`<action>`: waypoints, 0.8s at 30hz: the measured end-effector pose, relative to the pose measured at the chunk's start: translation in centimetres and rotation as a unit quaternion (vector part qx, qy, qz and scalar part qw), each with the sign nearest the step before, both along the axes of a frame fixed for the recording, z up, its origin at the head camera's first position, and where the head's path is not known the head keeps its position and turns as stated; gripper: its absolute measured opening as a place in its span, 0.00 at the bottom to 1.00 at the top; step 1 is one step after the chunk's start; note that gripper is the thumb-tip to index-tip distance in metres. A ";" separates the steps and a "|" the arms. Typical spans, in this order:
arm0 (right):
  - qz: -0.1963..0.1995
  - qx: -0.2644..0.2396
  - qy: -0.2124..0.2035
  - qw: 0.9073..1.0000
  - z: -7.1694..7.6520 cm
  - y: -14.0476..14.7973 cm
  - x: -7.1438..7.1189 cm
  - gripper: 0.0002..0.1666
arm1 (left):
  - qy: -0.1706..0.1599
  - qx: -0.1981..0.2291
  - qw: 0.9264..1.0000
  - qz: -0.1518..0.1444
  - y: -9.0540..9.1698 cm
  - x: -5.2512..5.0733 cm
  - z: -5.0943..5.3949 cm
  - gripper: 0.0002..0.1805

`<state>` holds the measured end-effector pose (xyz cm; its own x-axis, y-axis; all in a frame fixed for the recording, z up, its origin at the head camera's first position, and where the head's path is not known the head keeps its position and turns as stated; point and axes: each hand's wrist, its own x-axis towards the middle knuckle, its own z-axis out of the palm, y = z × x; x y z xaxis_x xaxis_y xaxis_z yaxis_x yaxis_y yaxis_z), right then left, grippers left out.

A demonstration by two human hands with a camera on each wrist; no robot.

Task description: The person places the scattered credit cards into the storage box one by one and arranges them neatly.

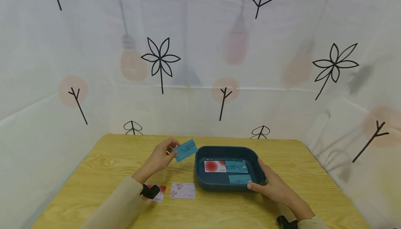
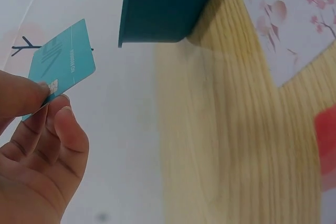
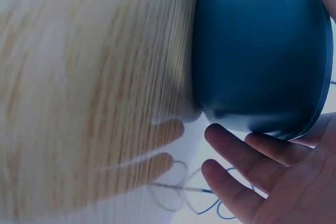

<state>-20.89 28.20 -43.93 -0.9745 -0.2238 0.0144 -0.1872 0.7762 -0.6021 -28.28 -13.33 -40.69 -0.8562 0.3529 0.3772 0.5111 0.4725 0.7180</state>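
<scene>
Between thumb and fingers my left hand (image 1: pixel 161 156) pinches a teal VIP card (image 1: pixel 186 150), held in the air just left of the dark teal plastic basin (image 1: pixel 200 183). The left wrist view shows the card's chip (image 2: pixel 53 86) beside the thumb. Inside the basin lie a white card with a red circle (image 1: pixel 211 166), a teal VIP card (image 1: pixel 237 167) touching it, and another teal card (image 1: pixel 239 179) nearer the front. My right hand (image 1: pixel 275 185) holds the basin's front right corner, thumb at the near rim, fingers along the right outer wall.
On the wooden table (image 1: pixel 238 211), left of the basin, lie a pale card with pink flowers (image 1: pixel 182 190) and a red-and-white card (image 1: pixel 159 195), partly hidden by the left wrist's camera. A white patterned curtain (image 1: pixel 194 110) hangs behind the table and at its sides.
</scene>
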 end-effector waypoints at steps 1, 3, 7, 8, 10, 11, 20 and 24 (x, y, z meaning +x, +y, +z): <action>0.000 0.000 0.000 1.000 0.0 0.0 0.0 0.62 | 0.000 0.000 1.000 -0.003 0.2 0.0 0.2 0.11; 0.000 0.000 0.000 1.000 -0.1 0.0 0.0 0.62 | 0.004 -0.002 1.000 -0.009 0.5 0.0 0.5 0.11; 0.000 0.000 0.000 1.000 -0.2 0.0 -0.1 0.61 | 0.011 -0.005 1.000 -0.023 1.2 -0.1 0.7 0.11; 0.000 -0.001 0.001 1.000 -0.2 0.0 -0.1 0.61 | 0.011 -0.007 1.000 -0.025 1.4 -0.1 0.7 0.11; 0.000 -0.001 0.000 1.000 -0.2 0.0 -0.1 0.61 | 0.007 -0.010 0.999 -0.030 1.8 -0.1 0.8 0.11; 0.000 -0.002 -0.001 1.000 -0.1 0.1 -0.1 0.61 | 0.004 -0.013 0.999 -0.033 1.9 -0.1 0.8 0.11; -0.001 -0.002 0.000 1.000 -0.2 0.1 -0.1 0.62 | -0.004 -0.018 0.998 -0.067 3.5 -0.3 0.5 0.11; -0.004 -0.002 0.001 1.000 -0.2 0.0 -0.1 0.62 | -0.004 -0.019 0.997 -0.081 4.1 -0.3 0.5 0.11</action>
